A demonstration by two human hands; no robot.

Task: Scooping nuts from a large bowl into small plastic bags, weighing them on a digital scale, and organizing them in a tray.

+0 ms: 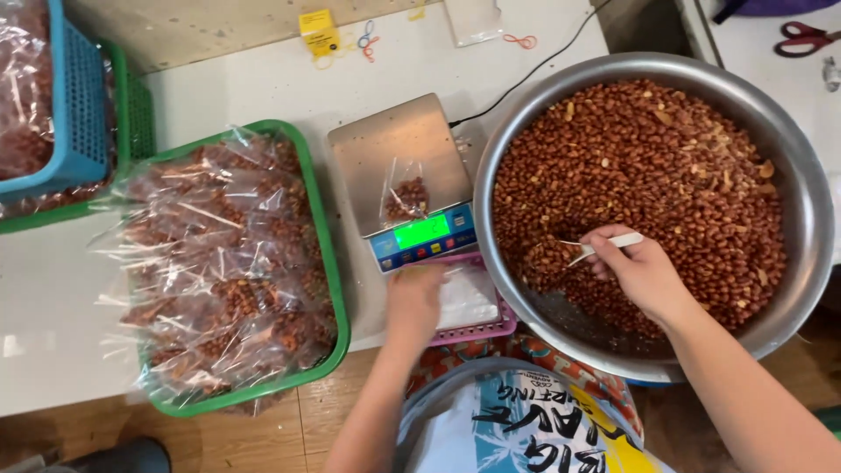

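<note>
My right hand holds a white plastic spoon dipped into the reddish-brown peanuts inside a big steel bowl. My left hand rests in a small pink basket of empty clear bags, just below a digital scale. On the scale's steel plate lies a small clear bag partly filled with peanuts. The scale's display glows green.
A green tray at the left is heaped with filled peanut bags. A blue basket and another green basket with more bags stand at the far left. Scissors lie at the top right. Rubber bands are scattered behind the scale.
</note>
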